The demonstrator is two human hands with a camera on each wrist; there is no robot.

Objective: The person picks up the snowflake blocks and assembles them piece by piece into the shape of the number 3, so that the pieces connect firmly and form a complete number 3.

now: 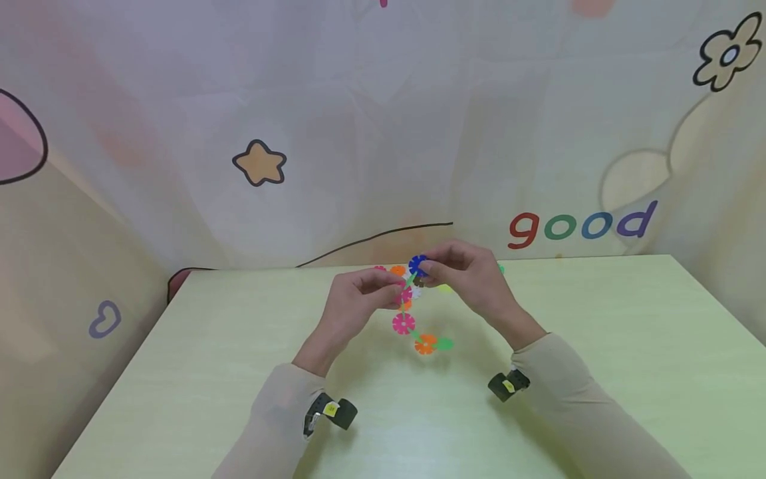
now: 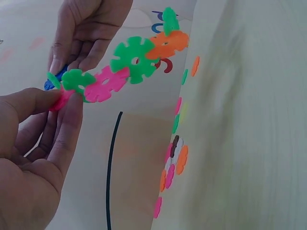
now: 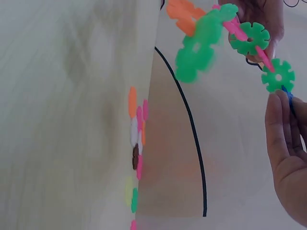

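In the head view, the left hand (image 1: 357, 301) pinches a notched pink plastic disc (image 1: 408, 295) within a chain of flower-shaped plastic discs (image 1: 397, 326), held above the pale green counter (image 1: 209, 372) — the right hand (image 1: 475, 278) pinches a notched blue plastic disc (image 1: 415, 265). In the left wrist view, the chain includes a notched orange plastic disc (image 2: 172, 47). In the right wrist view, the blue disc meets a notched green plastic disc (image 3: 284, 72) — loose coloured discs (image 3: 133, 103) lie on the counter.
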